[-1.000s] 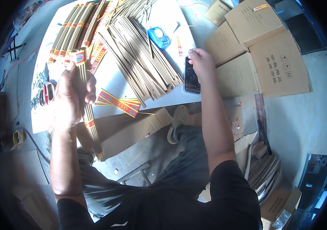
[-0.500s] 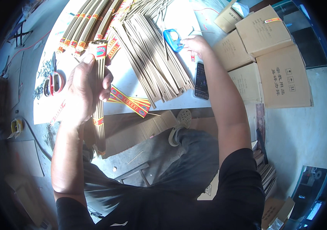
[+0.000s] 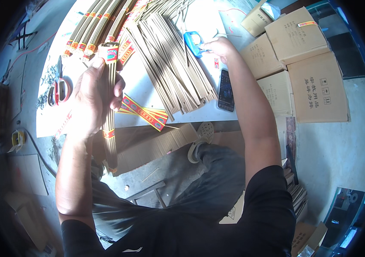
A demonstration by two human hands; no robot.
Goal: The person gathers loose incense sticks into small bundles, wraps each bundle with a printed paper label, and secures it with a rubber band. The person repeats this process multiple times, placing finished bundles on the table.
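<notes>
My left hand (image 3: 89, 100) is closed around an upright bundle of thin brown sticks, which look like incense sticks (image 3: 111, 150). Red and yellow paper bands circle the bundle near its top and lower down. On the right, the fingers of my right hand (image 3: 219, 48) are drawn together at the edge of a blue tape dispenser (image 3: 193, 44); any tape between them is too small to see. Loose sticks (image 3: 172, 64) lie in a wide pile between my hands. Red and yellow paper strips (image 3: 145, 113) lie crossed near the table's front edge.
Banded bundles (image 3: 92, 28) lie at the back left of the white table (image 3: 148, 96). Red-handled scissors (image 3: 59, 88) rest at its left, a phone (image 3: 225, 91) right of the loose sticks. Cardboard boxes (image 3: 317, 88) stand on the right. Flattened cardboard (image 3: 157, 147) lies below the table edge.
Almost nothing differs. My right hand and the blue tape dispenser appear shifted very slightly; the whole view has moved a little. My left hand keeps its grip on the bundle.
</notes>
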